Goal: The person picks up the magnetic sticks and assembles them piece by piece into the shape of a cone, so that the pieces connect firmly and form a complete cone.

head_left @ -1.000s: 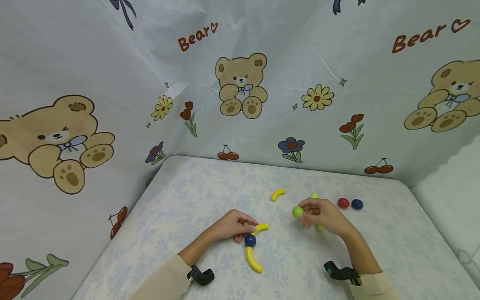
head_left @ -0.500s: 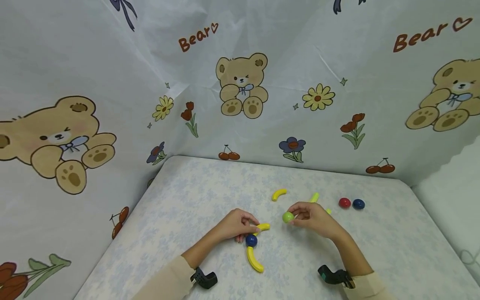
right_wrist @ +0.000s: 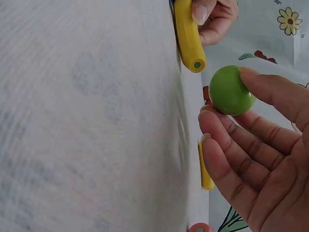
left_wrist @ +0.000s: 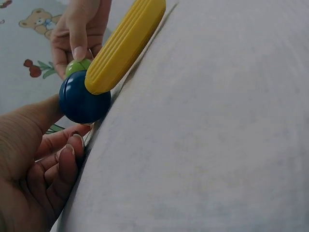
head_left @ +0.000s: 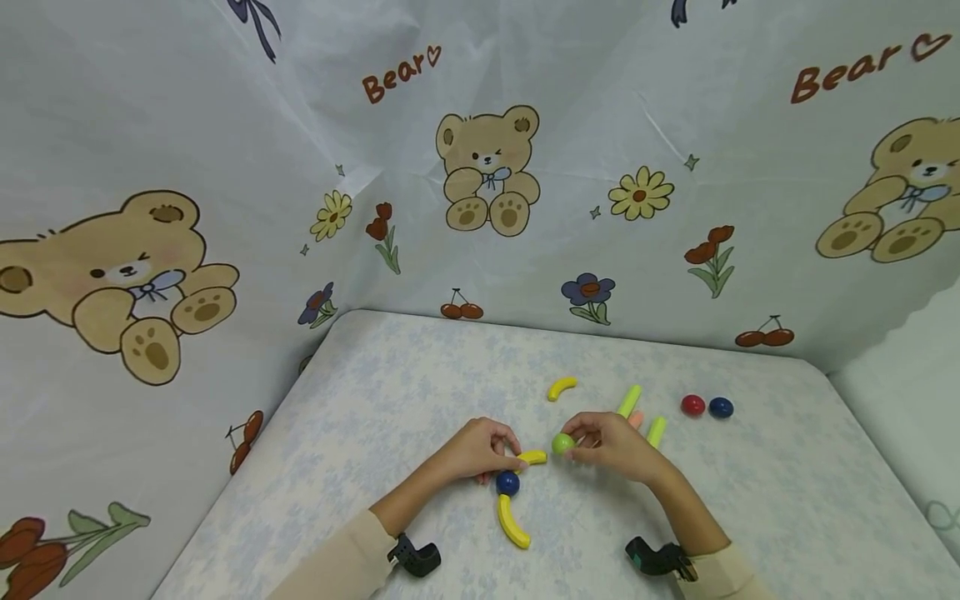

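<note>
The left hand (head_left: 480,450) pinches a curved yellow rod (head_left: 535,457), joined through a blue ball (head_left: 507,483) to a 2nd rod (head_left: 512,523), seemingly to steady it, while the separate right hand (head_left: 611,443) pinches a green ball (head_left: 562,443) just beside the held rod's free end, rod-facing side bare.

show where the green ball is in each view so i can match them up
Head: green ball, right of centre, lower half.
Left wrist: upper left, partly hidden behind the blue ball.
Right wrist: right of centre, upper half.
Shared landmark: the right hand, holding it in all three.
</note>
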Action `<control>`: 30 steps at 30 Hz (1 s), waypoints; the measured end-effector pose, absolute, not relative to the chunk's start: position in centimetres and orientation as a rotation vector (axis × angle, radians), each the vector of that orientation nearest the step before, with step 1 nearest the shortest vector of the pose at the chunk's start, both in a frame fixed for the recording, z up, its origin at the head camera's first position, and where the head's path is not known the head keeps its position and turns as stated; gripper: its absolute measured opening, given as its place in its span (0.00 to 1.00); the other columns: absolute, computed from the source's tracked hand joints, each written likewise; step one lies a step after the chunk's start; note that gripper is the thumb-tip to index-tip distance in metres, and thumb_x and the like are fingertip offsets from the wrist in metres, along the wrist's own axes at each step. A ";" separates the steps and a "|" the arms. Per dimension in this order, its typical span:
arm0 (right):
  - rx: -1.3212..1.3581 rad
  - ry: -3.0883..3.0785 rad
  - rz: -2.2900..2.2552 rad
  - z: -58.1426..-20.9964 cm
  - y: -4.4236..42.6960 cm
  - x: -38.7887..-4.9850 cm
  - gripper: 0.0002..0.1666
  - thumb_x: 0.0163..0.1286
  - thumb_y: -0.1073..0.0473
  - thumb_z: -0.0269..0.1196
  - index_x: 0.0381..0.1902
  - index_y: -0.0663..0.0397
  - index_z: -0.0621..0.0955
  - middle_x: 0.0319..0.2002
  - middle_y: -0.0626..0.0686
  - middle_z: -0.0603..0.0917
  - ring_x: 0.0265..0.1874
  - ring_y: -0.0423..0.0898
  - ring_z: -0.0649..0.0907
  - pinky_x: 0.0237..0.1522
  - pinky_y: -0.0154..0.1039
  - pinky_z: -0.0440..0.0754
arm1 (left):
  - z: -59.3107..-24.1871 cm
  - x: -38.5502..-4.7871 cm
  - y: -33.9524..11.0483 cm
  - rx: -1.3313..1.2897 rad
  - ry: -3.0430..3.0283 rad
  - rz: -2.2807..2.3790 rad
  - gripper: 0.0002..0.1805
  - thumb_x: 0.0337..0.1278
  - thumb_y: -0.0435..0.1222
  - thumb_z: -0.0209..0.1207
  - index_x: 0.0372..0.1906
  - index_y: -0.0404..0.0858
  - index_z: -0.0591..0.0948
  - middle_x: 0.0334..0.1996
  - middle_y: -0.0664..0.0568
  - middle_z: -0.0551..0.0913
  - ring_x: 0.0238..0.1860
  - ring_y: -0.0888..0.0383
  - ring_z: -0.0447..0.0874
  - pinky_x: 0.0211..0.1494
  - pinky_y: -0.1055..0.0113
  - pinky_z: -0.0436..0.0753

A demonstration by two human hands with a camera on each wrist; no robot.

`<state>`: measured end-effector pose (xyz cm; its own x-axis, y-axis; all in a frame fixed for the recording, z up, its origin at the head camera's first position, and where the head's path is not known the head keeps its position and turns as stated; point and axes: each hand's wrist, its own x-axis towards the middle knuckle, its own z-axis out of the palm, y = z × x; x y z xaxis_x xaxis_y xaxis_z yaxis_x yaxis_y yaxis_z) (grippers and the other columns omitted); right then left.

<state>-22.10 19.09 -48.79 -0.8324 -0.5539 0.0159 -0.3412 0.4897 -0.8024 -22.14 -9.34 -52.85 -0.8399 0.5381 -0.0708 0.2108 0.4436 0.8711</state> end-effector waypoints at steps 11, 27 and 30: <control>-0.811 2.489 -1.216 -49.1 18.2 -21.8 0.14 0.63 0.60 0.75 0.43 0.58 0.85 0.34 0.49 0.85 0.32 0.43 0.83 0.34 0.34 0.83 | -53.1 -22.1 -9.4 0.619 2.322 1.399 0.04 0.58 0.40 0.72 0.35 0.48 0.87 0.16 0.54 0.83 0.08 0.61 0.74 0.11 0.70 0.74; -0.719 2.543 -1.205 -49.5 17.2 -21.5 0.14 0.65 0.64 0.72 0.48 0.58 0.86 0.31 0.49 0.84 0.25 0.41 0.81 0.25 0.34 0.82 | -53.4 -22.3 -9.6 0.593 2.319 1.438 0.07 0.64 0.46 0.68 0.39 0.49 0.87 0.15 0.52 0.81 0.08 0.60 0.74 0.11 0.67 0.74; -0.690 2.533 -1.227 -49.6 17.0 -21.4 0.13 0.66 0.65 0.71 0.48 0.60 0.85 0.29 0.49 0.84 0.23 0.42 0.81 0.24 0.35 0.82 | -53.7 -22.4 -9.8 0.609 2.311 1.473 0.06 0.67 0.45 0.66 0.42 0.49 0.88 0.17 0.52 0.82 0.08 0.60 0.74 0.11 0.66 0.75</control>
<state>-21.40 16.98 -49.60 -0.8589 -0.5121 -0.0124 -0.3076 0.5349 -0.7869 -22.38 -9.76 -53.69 -0.8531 0.5195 -0.0487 0.1753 0.3733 0.9110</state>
